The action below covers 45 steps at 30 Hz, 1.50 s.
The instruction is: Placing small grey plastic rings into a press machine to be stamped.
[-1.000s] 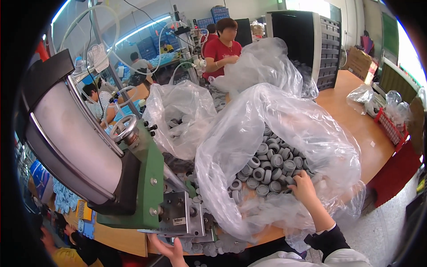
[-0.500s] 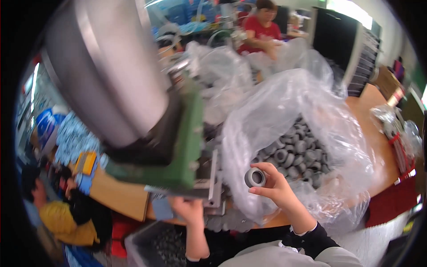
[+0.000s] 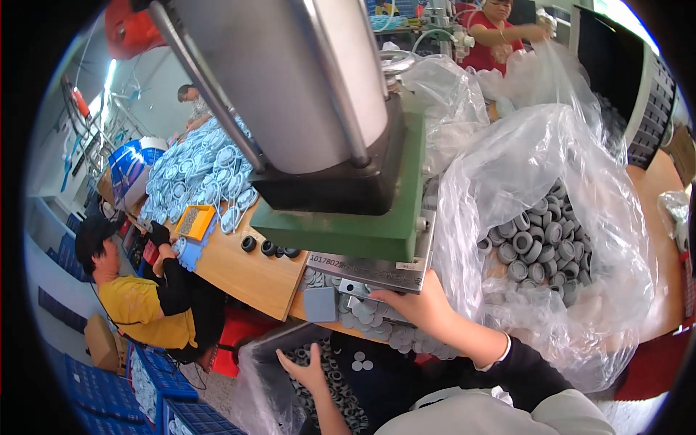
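Note:
My left hand [image 3: 308, 371] is open, fingers apart and nothing in it, above a plastic-lined bin of small grey rings [image 3: 344, 391]. My right hand [image 3: 420, 306] reaches under the front edge of a press [image 3: 341, 232] with a green block and a large metal cylinder. Its thumb lies along the metal fixture [image 3: 355, 288]; the other fingers are hidden by the metal plate, so whether they hold anything does not show. Flat grey discs [image 3: 370, 315] lie heaped below the fixture, beside a blue-grey square block [image 3: 320, 304].
A clear plastic bag [image 3: 478, 181] of grey round caps [image 3: 544, 243] stands open at right. At left are several dark rings [image 3: 268, 248], a yellow tray [image 3: 194, 222] and a pile of light blue parts [image 3: 199, 174]. Co-workers sit at left [image 3: 141, 297] and far right [image 3: 493, 36].
My right hand has moved from beside the bag, where it held a grey ring, to the press; the ring is out of sight. My left hand has dropped from the press to above the bin.

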Available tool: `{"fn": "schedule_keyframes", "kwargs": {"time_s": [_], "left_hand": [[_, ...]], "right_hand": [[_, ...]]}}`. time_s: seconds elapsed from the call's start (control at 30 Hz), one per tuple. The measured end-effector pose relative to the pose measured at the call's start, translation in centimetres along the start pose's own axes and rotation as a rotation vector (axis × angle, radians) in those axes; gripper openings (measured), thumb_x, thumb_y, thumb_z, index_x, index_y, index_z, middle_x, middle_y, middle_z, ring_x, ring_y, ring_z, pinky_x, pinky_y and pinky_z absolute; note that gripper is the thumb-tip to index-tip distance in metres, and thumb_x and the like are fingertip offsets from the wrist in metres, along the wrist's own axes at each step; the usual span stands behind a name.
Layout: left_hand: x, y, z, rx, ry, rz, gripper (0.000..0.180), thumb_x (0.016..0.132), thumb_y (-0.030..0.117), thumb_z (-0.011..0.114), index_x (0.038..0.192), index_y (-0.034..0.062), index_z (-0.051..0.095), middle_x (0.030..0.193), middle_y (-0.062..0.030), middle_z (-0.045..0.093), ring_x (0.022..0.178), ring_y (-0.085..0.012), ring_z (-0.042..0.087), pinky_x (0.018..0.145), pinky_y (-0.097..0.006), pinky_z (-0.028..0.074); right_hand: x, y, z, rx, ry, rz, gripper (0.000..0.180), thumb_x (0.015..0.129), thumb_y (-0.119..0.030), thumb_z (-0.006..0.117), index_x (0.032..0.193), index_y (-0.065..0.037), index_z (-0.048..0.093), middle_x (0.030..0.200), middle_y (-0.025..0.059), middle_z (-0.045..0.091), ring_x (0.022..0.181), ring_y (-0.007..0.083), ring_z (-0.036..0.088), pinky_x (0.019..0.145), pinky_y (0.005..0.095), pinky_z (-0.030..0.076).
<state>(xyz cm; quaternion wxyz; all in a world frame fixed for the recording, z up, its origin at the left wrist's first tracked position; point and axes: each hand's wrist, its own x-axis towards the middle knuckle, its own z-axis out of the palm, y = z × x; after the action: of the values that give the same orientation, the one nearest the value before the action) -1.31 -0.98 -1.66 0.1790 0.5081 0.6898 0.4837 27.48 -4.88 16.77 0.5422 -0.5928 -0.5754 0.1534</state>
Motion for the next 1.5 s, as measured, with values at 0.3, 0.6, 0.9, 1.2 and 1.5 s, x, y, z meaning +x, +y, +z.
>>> {"fn": "schedule_keyframes", "kwargs": {"time_s": [0.3,0.6,0.9,1.2,1.5], "left_hand": [[6.3,6.5,8.8,0.456,-0.456,0.791,0.052,0.090,0.024,0.051,0.131,-0.0068,0.043,0.139,-0.0213,0.040,0.132,-0.0400,0.031,0.106,-0.048,0.027],[5.0,10.2,6.9,0.420,-0.410,0.908,0.053,0.094,0.032,0.045,0.133,-0.0029,0.041,0.135,-0.0250,0.043,0.122,-0.0428,0.043,0.100,-0.045,0.037],[1.8,11.9,7.7,-0.297,-0.190,0.809,0.049,0.091,0.022,0.055,0.128,-0.0086,0.045,0.132,-0.0277,0.045,0.122,-0.0398,0.043,0.102,-0.045,0.033],[-0.4,22.1,11.6,-0.623,-0.496,0.490,0.046,0.076,0.018,0.068,0.111,-0.0086,0.055,0.109,-0.0219,0.060,0.099,-0.0402,0.057,0.089,-0.044,0.043],[-2.9,19.5,8.0,-0.481,-0.403,0.465,0.036,0.074,0.007,0.069,0.105,-0.0046,0.055,0.102,-0.0176,0.061,0.097,-0.0294,0.058,0.088,-0.034,0.042]], "right_hand": [[-3.2,0.5,-2.1,0.046,-0.008,-0.027,0.057,0.076,-0.020,0.072,0.124,0.000,0.049,0.115,0.0234,0.057,0.104,0.0385,0.056,0.088,0.0398,0.047],[-12.1,12.1,-18.7,-1.221,0.246,0.581,0.068,0.068,-0.020,0.076,0.126,-0.005,0.044,0.128,0.0185,0.046,0.113,0.0410,0.047,0.095,0.0459,0.040],[-11.2,12.9,-20.4,-0.918,0.245,0.682,0.055,0.071,-0.015,0.073,0.117,-0.003,0.045,0.106,0.0167,0.055,0.095,0.0352,0.057,0.082,0.0433,0.046],[-11.3,14.7,-20.4,-0.864,0.508,0.582,0.037,0.075,-0.011,0.067,0.108,0.002,0.054,0.101,0.0187,0.057,0.091,0.0344,0.057,0.083,0.0414,0.045],[-8.3,7.0,-16.4,-0.156,0.475,0.301,0.034,0.074,0.012,0.052,0.106,0.001,0.058,0.119,0.0090,0.052,0.088,0.0142,0.057,0.074,0.0254,0.046]]}}
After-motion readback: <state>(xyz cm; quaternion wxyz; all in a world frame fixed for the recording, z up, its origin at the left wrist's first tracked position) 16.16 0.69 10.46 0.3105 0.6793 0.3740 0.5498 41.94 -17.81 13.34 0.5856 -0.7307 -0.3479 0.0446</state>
